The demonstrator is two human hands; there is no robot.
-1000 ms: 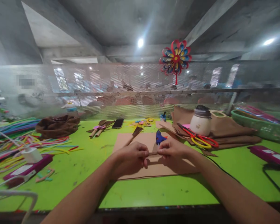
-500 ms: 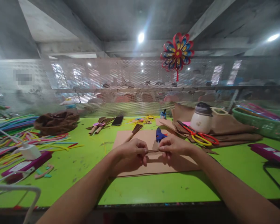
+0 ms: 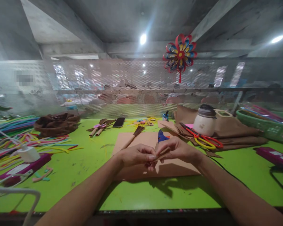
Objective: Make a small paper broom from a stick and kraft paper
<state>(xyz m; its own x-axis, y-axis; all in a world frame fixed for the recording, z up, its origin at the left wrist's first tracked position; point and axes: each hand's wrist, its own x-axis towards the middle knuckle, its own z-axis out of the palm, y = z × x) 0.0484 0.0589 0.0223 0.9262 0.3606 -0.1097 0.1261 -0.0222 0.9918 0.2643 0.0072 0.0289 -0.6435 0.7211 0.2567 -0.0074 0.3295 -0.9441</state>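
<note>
Both hands meet over a brown cardboard sheet point(image 3: 179, 169) on the green table. My left hand point(image 3: 138, 154) pinches one end of a narrow strip of brown paper point(image 3: 163, 154). At its other end, my right hand point(image 3: 179, 149) grips the same strip, which is tilted and partly covered by fingers. Just behind my right hand is a blue glue gun point(image 3: 162, 136), its lower part hidden. A small brown paper broom point(image 3: 129, 139) with a fringed end lies on the cardboard beyond my left hand.
Left are colourful pipe cleaners point(image 3: 63, 146), a brown cloth bundle point(image 3: 58, 124) and a purple power strip point(image 3: 28, 168). Farther back lie more fringed paper pieces point(image 3: 100, 127) and a phone point(image 3: 119, 122). On the right are scissors point(image 3: 205, 141), a pale jar point(image 3: 204, 122) and a green basket point(image 3: 264, 124).
My hands have come together, and the paper strip, earlier stretched level between them, is now tilted and mostly within my fingers. The hands' shadow has shifted toward the table's front edge.
</note>
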